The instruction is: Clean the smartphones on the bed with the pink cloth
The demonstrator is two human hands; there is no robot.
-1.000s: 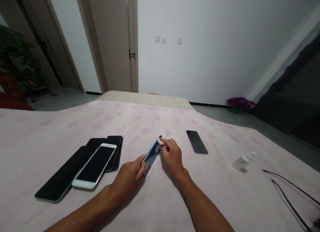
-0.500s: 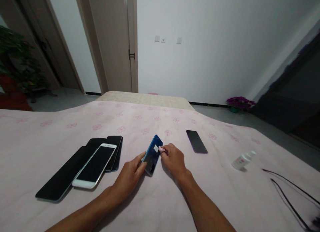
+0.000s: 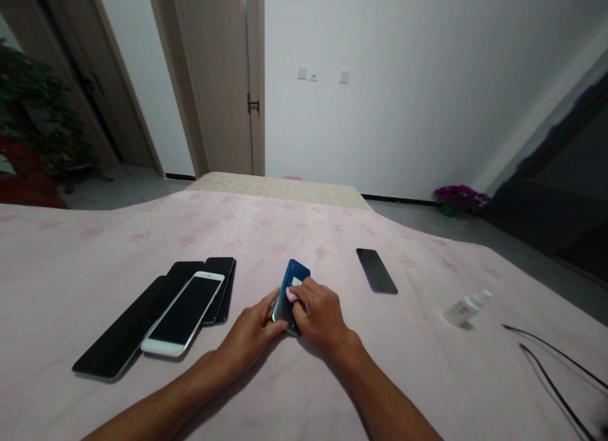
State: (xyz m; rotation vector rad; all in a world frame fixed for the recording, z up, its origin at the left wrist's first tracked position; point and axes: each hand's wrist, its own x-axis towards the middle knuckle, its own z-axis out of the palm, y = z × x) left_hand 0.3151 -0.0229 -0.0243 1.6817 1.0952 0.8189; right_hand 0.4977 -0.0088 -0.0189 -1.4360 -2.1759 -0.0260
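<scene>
My left hand [image 3: 255, 327] is closed around the left edge of a blue phone [image 3: 296, 268], its thumb across the lower part. The phone's glossy back faces up, with a white label [image 3: 297, 281] near its middle. My right hand [image 3: 322, 314] lies over the phone's right side and pinches a small pale pink wad [image 3: 291, 294], perhaps cloth or tissue, against the back. Those fingers hide part of the phone and label. Left of my hands, a white phone [image 3: 187, 311] rests on several dark phones, one long and black [image 3: 126, 327].
A dark phone [image 3: 377, 271] lies right of my hands on the pink flowered cloth [image 3: 266, 238]. Farther right is a small white bottle [image 3: 466, 308], apparently tilted. Black cables [image 3: 553, 384] cross the right front corner. Beyond the cloth stand a door [image 3: 213, 80] and a white wall.
My right hand has moved left across the phone's back, carrying the pink wad from its right edge toward its left side. The phone lies flatter. The view has shifted slightly.
</scene>
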